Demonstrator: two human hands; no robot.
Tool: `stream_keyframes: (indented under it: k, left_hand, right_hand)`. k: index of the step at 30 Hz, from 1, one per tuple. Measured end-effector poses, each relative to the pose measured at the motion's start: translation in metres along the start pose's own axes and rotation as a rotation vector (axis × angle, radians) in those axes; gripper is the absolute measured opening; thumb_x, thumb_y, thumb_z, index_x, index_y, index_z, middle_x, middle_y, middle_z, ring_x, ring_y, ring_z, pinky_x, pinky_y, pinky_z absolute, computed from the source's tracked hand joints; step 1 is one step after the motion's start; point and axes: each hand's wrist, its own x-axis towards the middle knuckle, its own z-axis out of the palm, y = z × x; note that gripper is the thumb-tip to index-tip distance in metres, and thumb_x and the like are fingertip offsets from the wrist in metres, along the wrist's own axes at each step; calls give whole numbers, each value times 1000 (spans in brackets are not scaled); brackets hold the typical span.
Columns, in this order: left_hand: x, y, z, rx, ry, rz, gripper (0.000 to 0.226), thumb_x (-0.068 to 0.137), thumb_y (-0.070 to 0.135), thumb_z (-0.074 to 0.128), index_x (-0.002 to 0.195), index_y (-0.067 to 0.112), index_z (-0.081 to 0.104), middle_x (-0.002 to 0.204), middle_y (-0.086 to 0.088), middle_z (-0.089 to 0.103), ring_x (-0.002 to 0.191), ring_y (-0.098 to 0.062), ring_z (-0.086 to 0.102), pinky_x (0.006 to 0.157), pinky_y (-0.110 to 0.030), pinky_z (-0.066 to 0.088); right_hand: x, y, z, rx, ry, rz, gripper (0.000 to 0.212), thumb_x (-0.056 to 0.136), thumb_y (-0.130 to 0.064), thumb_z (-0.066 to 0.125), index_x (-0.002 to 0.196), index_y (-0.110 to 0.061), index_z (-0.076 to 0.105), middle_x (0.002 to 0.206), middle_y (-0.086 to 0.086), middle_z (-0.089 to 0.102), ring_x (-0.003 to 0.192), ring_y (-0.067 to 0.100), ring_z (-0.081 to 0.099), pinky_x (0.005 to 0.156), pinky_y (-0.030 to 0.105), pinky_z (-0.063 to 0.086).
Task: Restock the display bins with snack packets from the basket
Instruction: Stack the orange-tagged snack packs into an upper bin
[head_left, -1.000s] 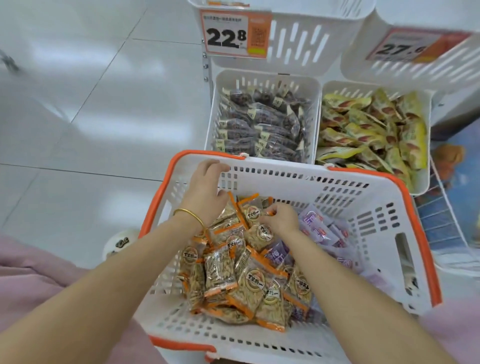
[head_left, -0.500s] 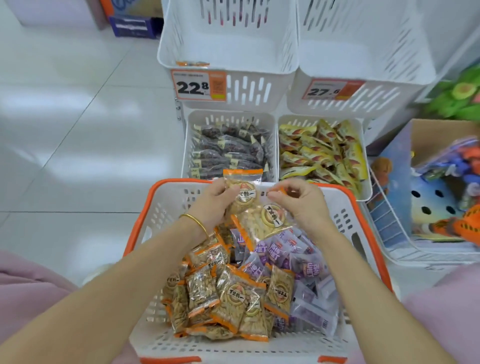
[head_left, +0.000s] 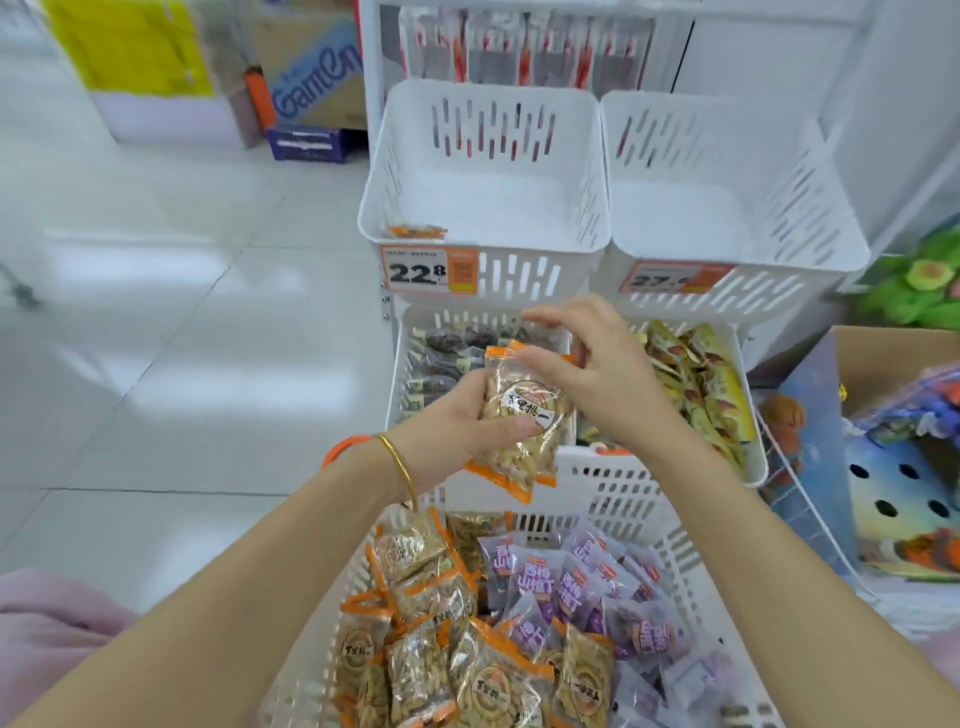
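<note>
My left hand (head_left: 457, 431) grips a stack of orange-edged snack packets (head_left: 524, 426), held above the far rim of the white, orange-rimmed basket (head_left: 618, 483). My right hand (head_left: 592, 369) pinches the top edge of the front packet with thumb and fingers. Down in the basket lie several more orange-edged packets (head_left: 457, 654) on the left and purple packets (head_left: 587, 587) on the right. The upper left display bin (head_left: 488, 208), priced 22.8, holds one orange-edged packet (head_left: 415, 231) at its front left. The upper right bin (head_left: 737, 208) shows nothing inside.
Beneath the upper bins, a bin of dark packets (head_left: 441, 358) and a bin of yellow packets (head_left: 696, 384) stand side by side. A cardboard box of toys (head_left: 904, 457) is on the right. Boxes (head_left: 311, 78) stand on the white tiled floor at the back left.
Both hands rose out of the basket with orange-edged packets, and the right hand passed its packet onto the left hand's stack. My view tilted up, showing the upper bins from above.
</note>
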Motion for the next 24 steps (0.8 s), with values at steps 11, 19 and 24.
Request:
stream_keyframes:
  k: [11,19,24]
  left_hand:
    - [37,67,-66,331,231,329,40,86,14,64,119,15,41,92,-1,60,76,-7,57,68,-28,52]
    - [59,69,-117,683,738,418,63,80,18,72,135,12,41,129,-3,44,123,-16,37,100,-17,22]
    - [62,44,-129,845,690,358,56,83,10,66,134,8,44,142,-11,37,135,-24,24,109,-20,13]
  right_hand:
    - [90,-28,-27,337,-293,144,25,82,-8,70,104,-4,57,70,1,66,61,16,65,52,29,53]
    - [167,-39,-28,108,79,5,17,86,-11,66,86,-15,49,86,10,68,76,27,67,61,44,57]
    - [199,-13,3,-432,98,23,15,88,-12,59,86,-16,46,86,5,58,79,27,54,61,34,39]
